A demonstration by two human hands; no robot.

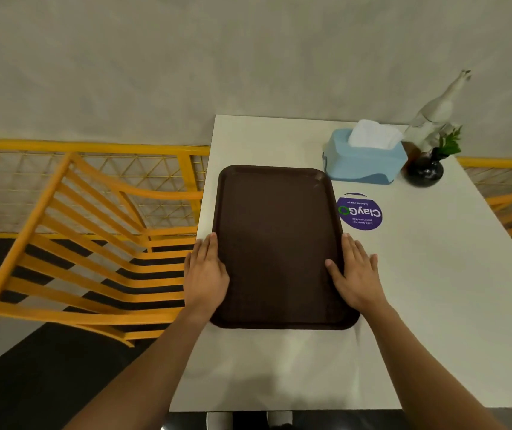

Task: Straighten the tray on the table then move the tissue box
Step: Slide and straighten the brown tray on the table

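While both flat, open-fingered hands press its long edges, left hand [206,268] and right hand [355,274], the dark brown rectangular plastic tray [279,243] lies on the white table [434,290], its far corner just beside the light-blue tissue box [363,162].

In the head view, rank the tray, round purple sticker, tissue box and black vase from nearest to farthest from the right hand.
From the right hand:
1. Brown tray, touching its thumb side.
2. Round purple sticker, just beyond the fingertips.
3. Blue tissue box, farther back.
4. Black vase, far right.
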